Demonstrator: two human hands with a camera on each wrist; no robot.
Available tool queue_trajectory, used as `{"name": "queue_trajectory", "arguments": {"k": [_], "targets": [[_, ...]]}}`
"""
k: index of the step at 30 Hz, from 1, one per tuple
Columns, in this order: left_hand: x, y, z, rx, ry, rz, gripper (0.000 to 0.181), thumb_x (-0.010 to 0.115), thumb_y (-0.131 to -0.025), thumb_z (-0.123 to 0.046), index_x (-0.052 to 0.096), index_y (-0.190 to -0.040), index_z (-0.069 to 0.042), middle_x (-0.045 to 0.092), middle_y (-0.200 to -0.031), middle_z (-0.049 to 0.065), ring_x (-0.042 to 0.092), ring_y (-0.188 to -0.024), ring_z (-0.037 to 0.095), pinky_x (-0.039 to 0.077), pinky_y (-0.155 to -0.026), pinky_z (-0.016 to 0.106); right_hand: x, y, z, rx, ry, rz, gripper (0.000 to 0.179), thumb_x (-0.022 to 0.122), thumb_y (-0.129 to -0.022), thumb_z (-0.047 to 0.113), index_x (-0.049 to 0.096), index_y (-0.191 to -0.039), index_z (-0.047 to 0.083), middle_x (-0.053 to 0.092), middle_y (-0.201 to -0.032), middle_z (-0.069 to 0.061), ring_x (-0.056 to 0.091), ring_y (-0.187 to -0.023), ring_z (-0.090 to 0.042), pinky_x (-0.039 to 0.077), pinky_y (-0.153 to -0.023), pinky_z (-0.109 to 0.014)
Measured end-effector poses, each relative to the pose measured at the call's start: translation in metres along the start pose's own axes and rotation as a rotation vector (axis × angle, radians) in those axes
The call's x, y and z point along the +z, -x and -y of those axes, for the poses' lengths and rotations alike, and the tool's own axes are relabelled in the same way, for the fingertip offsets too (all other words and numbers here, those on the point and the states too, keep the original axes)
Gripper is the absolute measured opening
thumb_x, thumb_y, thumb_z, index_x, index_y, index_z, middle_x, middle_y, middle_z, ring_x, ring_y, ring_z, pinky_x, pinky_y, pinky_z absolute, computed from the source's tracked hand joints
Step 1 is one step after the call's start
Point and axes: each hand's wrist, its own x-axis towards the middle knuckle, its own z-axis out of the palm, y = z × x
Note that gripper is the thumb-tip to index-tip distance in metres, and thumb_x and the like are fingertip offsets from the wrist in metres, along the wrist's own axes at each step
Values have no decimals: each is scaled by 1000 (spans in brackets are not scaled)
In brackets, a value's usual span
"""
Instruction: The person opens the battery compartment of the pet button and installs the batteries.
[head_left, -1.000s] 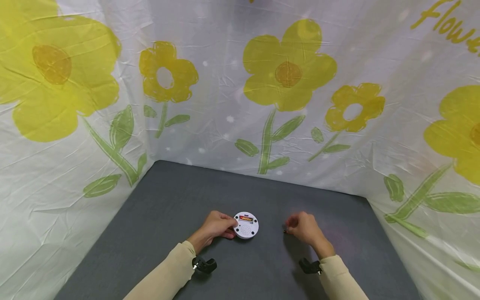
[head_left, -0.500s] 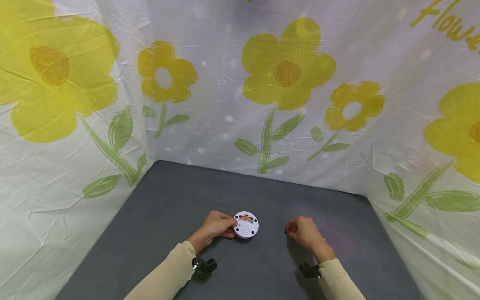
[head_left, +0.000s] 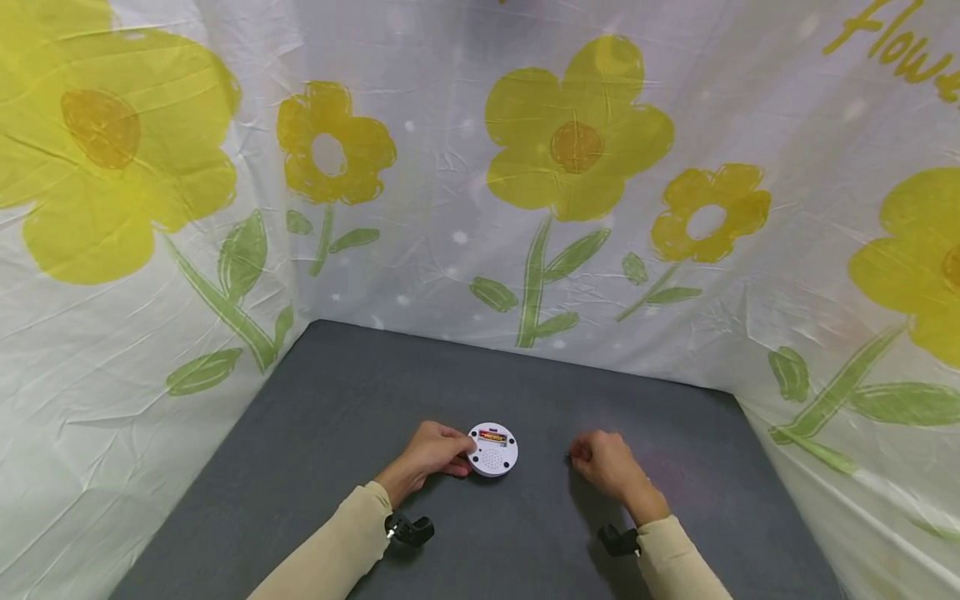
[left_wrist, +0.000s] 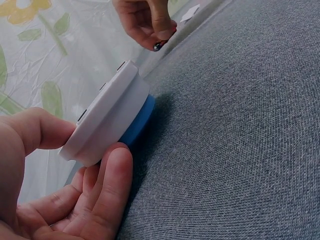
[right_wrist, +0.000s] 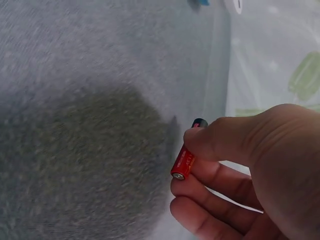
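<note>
A round white device (head_left: 492,460) with a blue underside lies on the dark grey table, its battery compartment facing up. Inside that compartment is a red and gold battery (head_left: 492,437). My left hand (head_left: 433,450) pinches the device's left edge, thumb on top and fingers below, as the left wrist view (left_wrist: 100,120) also shows. To the right, my right hand (head_left: 606,467) pinches a small red battery (right_wrist: 186,155) with a black end between thumb and fingers, just above the table. The two hands are apart, with the device nearer the left one.
The dark grey table (head_left: 420,375) stretches around both hands. White cloth walls (head_left: 435,250) with yellow flowers stand along its back and sides. A black wrist camera (head_left: 408,530) is strapped to the left wrist, another black camera (head_left: 618,537) to the right.
My right hand has turned slightly and shifted a little, still pinching the battery. The left hand and the white device have stayed where they were.
</note>
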Motion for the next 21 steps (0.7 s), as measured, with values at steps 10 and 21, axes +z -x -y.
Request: {"name": "queue_trajectory", "arguments": {"k": [10,21], "targets": [[-1,0,0,-3,-3,-4,22,75,-90,-5,77,-106,10,77,-85,10,72,-67,12,67,-62,25,-12,-14,16,-149,34,11,7,80,-93,3,82,-96,9,72,-81,3,63,-72,-9,54,-63,-28],[-1,0,2,-2,-3,2,21,76,-91,-6,77,-105,9,77,-86,10,72,-67,12,67,-62,26,-13,-39,42,-254,36,8,10,78,-92,2,82,-94,11,71,-79,4,60,-71,-6,51,-62,-25]]}}
